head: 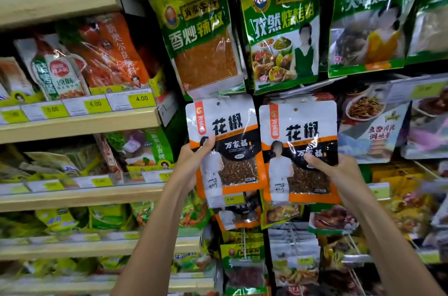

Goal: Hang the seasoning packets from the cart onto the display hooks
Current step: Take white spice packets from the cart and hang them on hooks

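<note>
Centre of frame: left packet [225, 148] in left hand [194, 162], right packet [299, 152] in right hand [334, 167], side by side. Above them: row of hanging packets [278, 36]. Below them: lower packets [242, 266]. Left of frame: shelves [80, 123] bearing pouches [106, 53].

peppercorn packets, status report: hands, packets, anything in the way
Left hand grips left peppercorn packet; right hand grips right peppercorn packet. Both upright, side by side. Target hooks hidden behind them; green packets hang just above.
</note>
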Tool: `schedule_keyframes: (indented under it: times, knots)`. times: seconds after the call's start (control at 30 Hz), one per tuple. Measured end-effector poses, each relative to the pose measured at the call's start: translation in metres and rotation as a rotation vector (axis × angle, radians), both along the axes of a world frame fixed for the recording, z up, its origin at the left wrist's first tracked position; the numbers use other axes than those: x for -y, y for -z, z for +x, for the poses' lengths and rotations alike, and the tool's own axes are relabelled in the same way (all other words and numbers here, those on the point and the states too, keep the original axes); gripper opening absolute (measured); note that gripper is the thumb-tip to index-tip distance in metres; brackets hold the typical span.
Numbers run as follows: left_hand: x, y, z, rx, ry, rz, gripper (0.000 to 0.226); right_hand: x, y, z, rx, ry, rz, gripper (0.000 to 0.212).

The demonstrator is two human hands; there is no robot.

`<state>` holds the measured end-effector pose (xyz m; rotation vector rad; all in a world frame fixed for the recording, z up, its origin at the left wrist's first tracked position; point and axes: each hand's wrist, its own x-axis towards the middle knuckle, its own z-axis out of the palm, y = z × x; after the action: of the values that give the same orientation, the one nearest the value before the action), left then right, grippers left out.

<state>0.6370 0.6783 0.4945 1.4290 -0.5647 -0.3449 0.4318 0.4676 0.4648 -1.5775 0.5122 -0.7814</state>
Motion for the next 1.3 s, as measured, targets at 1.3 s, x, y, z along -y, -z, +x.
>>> schedule_keyframes:
  times: [1.3]
  knots:
    - [-0.004,0.016,-0.020,0.668,-0.664,0.603,0.031,-0.023,0.008,0.020,0.043,-0.078,0.062,0.087]
